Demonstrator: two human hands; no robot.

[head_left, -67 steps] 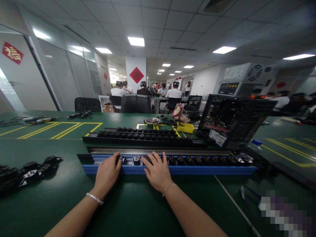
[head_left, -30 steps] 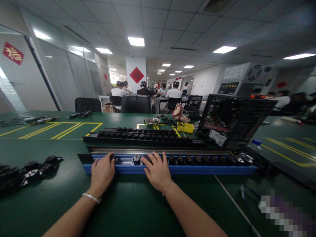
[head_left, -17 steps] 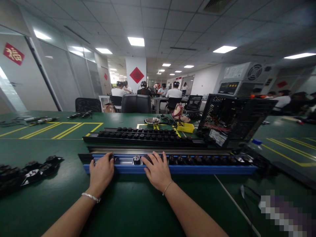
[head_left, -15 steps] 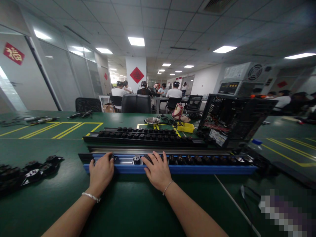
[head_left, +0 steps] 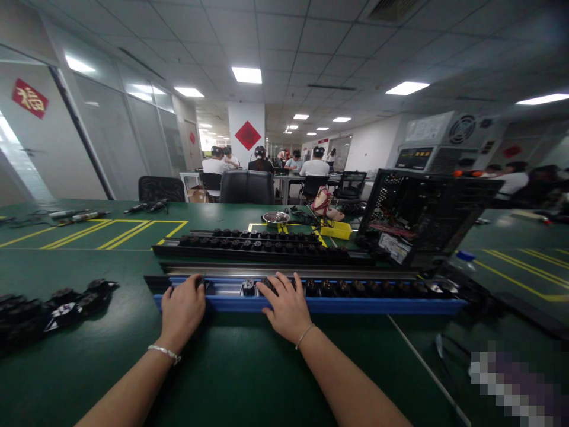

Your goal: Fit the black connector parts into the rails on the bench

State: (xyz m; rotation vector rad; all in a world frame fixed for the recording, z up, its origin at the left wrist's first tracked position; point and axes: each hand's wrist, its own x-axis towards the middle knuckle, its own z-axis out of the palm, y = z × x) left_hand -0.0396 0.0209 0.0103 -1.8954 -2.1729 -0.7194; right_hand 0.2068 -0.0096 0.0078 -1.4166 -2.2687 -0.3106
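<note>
A long blue metal rail [head_left: 355, 305] lies across the green table in front of me, with a row of black socket modules [head_left: 357, 289] in its channel. At its left end my left hand [head_left: 184, 308] is closed, thumb and fingers around a small black socket module [head_left: 200, 283] that is mostly hidden. My right hand [head_left: 287, 305] lies over the row with fingers spread, its fingertips touching modules near the rail's middle. Between my hands, one socket module with a light top [head_left: 248, 287] sits beside a bare stretch of channel.
Behind the blue rail lie black rails [head_left: 262, 252] with sockets. Loose socket modules [head_left: 66, 305] are at the left. A metal bowl [head_left: 275, 218], a yellow tray [head_left: 336, 230] and an open computer case [head_left: 427, 219] stand farther back. People sit at distant tables.
The whole view has shifted slightly. Both hands keep nearly the same place on the rail, and no module has visibly moved.
</note>
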